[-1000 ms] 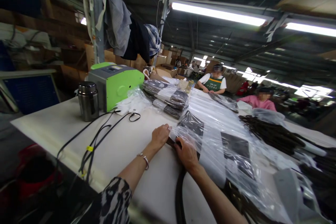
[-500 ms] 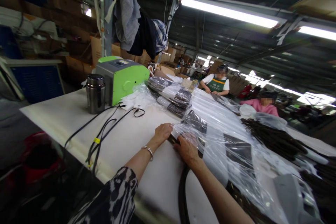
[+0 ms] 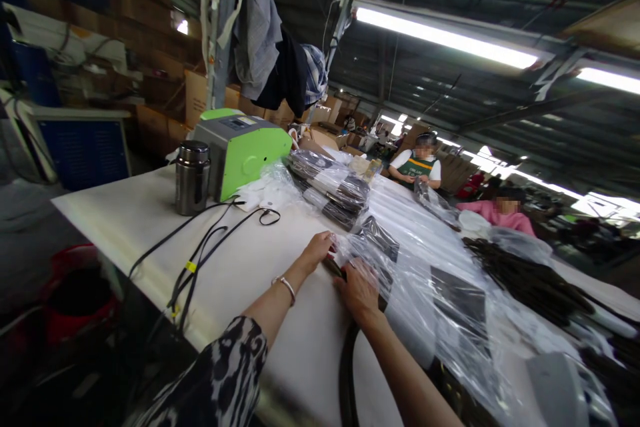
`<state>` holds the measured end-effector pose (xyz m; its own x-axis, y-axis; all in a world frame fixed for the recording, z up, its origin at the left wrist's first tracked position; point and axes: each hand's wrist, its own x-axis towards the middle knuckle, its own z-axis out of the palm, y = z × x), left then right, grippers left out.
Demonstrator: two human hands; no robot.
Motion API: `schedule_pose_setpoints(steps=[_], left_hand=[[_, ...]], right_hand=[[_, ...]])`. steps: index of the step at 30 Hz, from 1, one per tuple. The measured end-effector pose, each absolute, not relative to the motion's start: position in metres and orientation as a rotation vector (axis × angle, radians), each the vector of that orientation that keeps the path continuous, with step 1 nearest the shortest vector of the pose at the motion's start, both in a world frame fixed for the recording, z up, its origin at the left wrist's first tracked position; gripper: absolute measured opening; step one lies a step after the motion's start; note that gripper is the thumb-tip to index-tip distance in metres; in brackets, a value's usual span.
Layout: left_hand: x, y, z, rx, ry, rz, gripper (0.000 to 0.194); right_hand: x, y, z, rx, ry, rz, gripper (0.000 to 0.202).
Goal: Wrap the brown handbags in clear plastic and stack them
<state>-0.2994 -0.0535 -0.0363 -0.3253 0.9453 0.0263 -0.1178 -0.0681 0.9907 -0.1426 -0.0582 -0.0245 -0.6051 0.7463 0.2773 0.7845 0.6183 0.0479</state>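
My left hand [image 3: 317, 248] is closed, pinching the edge of a clear plastic bag [image 3: 410, 287] beside the end of a dark strap. Just to its right, my right hand [image 3: 359, 290] curls its fingers round the dark strap [image 3: 346, 373], partly under the film. The strap hangs in a curve beneath my right wrist toward the front of the table. Inside the plastic, dark flat pieces and white bands show through. My right fingertips are partly hidden by the shiny film.
A stack of plastic-wrapped dark goods [image 3: 330, 183] lies beyond my hands. At left stand a green and grey machine [image 3: 257, 163], a metal flask [image 3: 193, 180] and black cables [image 3: 200, 250]. Dark straps [image 3: 520, 277] are heaped at right. Two people work across the white table [image 3: 115, 197].
The view has shifted slightly, moving the scene right. Both hands keep nearly the same place on the strap and bag. The person in the green apron has raised their hands a little.
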Motion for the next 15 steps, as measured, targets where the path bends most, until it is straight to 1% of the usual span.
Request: schedule_pose_setpoints(steps=[3, 5, 7, 10, 15], left_hand=[[-0.297, -0.056, -0.034, 0.913, 1.234, 1.537, 0.023], [-0.294, -0.055, -0.033, 0.888, 1.202, 1.541, 0.024], [-0.293, -0.052, -0.033, 0.868, 1.190, 1.558, 0.024], [-0.295, -0.045, -0.034, 0.851, 1.204, 1.583, 0.023], [-0.304, -0.043, -0.043, 0.846, 1.319, 1.578, 0.027]], right_hand=[[-0.148, -0.057, -0.025, -1.265, -2.601, -0.268, 0.025], [-0.152, -0.055, -0.026, -1.292, -2.584, -0.271, 0.024], [-0.152, -0.051, -0.026, -1.329, -2.551, -0.201, 0.021], [-0.142, -0.040, -0.025, -1.319, -2.506, 0.029, 0.023], [-0.117, -0.022, -0.017, -1.170, -2.520, 0.550, 0.037]])
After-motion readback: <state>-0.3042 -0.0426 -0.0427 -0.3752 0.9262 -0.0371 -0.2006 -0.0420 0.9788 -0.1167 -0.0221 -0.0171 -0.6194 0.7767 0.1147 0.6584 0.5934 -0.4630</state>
